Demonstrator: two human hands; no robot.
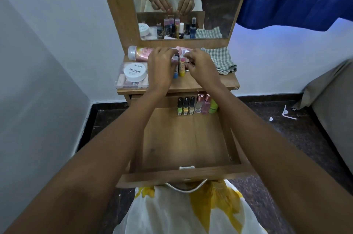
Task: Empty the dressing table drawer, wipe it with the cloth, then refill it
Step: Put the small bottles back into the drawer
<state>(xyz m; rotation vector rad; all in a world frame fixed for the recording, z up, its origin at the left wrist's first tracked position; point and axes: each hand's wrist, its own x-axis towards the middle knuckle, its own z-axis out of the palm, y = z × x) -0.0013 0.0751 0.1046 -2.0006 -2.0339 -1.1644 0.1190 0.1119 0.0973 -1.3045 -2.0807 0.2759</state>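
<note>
The drawer (pixel 172 138) is pulled fully out towards the person, its wooden floor bare except for a row of polish bottles (pixel 191 106) standing against the back wall at 12 o'clock. Part of that row sits in shadow under the table top (pixel 200 82).

Both hands work over the middle of the table top. The left hand (pixel 162 65) curls its fingers around the cap of a blue-bottomed bottle (pixel 175 74), hiding most of it. Just beside it, at 3 o'clock, stands a yellow-bottomed bottle (pixel 182 70). The right hand (pixel 202 63) has bent fingers over small items there, but whether it grips anything cannot be made out.

The checked cloth (pixel 221 59) lies crumpled at the top's 3 o'clock edge. At 9 o'clock a white jar (pixel 135 71) rests on a clear box (pixel 122 82), and behind them lies a pink bottle (pixel 141 53), partly covered by the left hand.
</note>
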